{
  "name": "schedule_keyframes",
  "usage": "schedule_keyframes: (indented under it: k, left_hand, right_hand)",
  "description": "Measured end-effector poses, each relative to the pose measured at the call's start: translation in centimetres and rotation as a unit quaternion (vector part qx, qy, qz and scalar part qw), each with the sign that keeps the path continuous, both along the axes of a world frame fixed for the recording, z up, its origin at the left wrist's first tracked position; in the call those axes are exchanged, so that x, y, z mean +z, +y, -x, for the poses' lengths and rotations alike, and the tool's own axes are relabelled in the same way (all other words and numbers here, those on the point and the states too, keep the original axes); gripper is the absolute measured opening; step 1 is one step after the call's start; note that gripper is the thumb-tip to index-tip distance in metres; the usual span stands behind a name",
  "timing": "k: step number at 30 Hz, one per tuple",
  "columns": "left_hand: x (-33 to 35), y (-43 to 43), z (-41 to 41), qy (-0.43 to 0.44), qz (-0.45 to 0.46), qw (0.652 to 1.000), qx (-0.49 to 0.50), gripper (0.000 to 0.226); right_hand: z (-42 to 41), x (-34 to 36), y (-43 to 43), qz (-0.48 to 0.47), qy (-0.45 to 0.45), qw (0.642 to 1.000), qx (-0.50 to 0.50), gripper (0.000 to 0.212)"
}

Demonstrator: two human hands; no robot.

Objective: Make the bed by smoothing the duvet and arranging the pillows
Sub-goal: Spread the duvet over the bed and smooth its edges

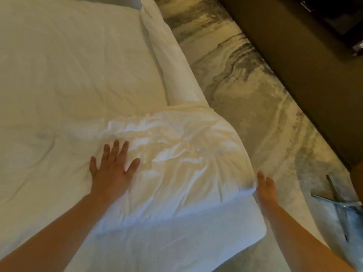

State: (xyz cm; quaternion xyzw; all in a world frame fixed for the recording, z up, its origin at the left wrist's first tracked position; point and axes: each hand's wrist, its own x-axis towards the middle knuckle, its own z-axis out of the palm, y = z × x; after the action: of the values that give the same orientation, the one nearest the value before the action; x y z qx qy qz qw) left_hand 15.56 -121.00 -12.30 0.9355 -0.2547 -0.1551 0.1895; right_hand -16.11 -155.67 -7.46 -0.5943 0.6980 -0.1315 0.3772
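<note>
A white duvet (68, 75) covers the bed and fills the left and middle of the view. Its near right corner (186, 158) is bunched into creases and hangs over the bed's edge. My left hand (112, 169) lies flat on the duvet with fingers spread, just left of the creased patch. My right hand (265, 187) is held with straight fingers against the duvet's hanging right edge, beside the bed. At the top left, a grey-white pillow corner (135, 1) shows. Other pillows are out of view.
A marbled grey and cream carpet (245, 85) runs along the bed's right side. A dark brown furniture unit (294, 46) stands beyond it at the right. A metal-framed object (334, 195) sits on the floor near my right arm.
</note>
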Motion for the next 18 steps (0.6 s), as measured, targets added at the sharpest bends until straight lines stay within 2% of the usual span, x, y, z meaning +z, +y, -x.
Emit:
schedule_keyframes:
  k: [3,5,7,10,13,16,18]
  left_hand:
    - [-0.8,-6.0,4.4,0.015,-0.012,1.0,-0.016,0.089]
    - [-1.7,-9.5,6.5,0.021,-0.009,1.0,0.017,0.089]
    - [-2.7,-12.4,8.2,0.01,-0.009,0.998,0.067,0.089]
    - [-3.7,-15.5,10.1,-0.017,-0.025,0.99,0.139,0.091]
    - [-4.2,-17.5,11.7,-0.012,-0.05,0.979,0.197,0.085]
    - [-3.9,-18.5,12.9,0.01,-0.062,0.97,0.233,0.079]
    - [-3.5,-18.9,13.6,0.022,-0.064,0.966,0.249,0.074]
  right_hand:
    - [3.0,-2.5,-3.8,-0.156,-0.1,0.982,-0.034,0.094]
    - [3.2,-4.0,-5.9,-0.196,-0.18,0.964,0.013,0.101]
    - [2.6,-5.1,-7.4,-0.197,-0.24,0.949,0.062,0.102]
    - [2.6,-7.2,-8.2,-0.192,-0.282,0.927,0.159,0.079]
    - [2.6,-6.4,-7.7,-0.188,-0.303,0.905,0.231,0.083]
    - [3.0,-4.6,-7.4,-0.184,-0.312,0.883,0.297,0.052]
    - [3.5,-3.5,-7.2,-0.189,-0.306,0.858,0.368,0.048]
